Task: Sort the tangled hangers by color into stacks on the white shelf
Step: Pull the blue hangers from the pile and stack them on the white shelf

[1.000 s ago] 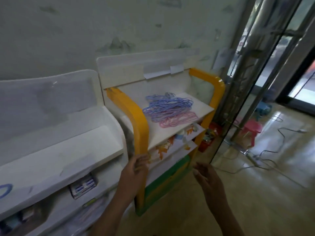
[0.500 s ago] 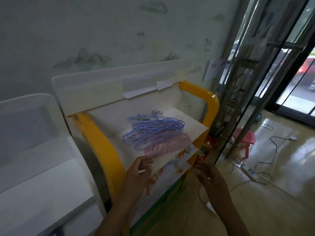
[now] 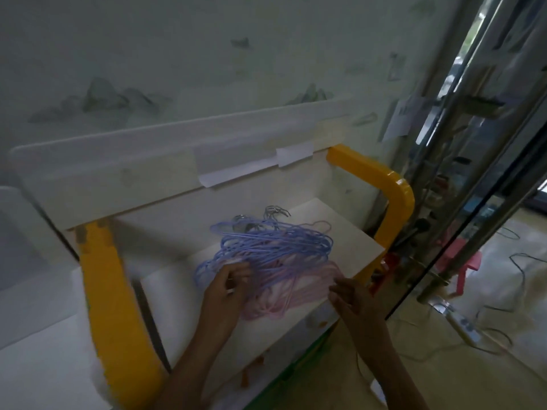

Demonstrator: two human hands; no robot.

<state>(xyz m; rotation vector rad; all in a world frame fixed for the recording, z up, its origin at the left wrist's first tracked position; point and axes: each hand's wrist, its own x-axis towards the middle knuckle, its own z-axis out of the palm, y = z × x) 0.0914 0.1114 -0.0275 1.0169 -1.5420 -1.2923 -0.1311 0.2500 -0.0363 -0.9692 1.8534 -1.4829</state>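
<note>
Head view shows the left hand [image 3: 228, 287] with fingers curled into the purple hangers [image 3: 275, 241] and the right hand [image 3: 350, 294] loose beside the pink hangers [image 3: 284, 291] on the white shelf [image 3: 352, 241]; better to lift one colour slowly, since blur hides which hooks interlock

the hangers [image 3: 275, 255] look like thin wire coated in smooth blue and pink plastic, with bare metal hooks [image 3: 276, 211]. white shelf [image 3: 352, 244] matt and smooth; yellow side frame [image 3: 396, 202] glossy plastic; floor [image 3: 503, 335] shiny.
</note>
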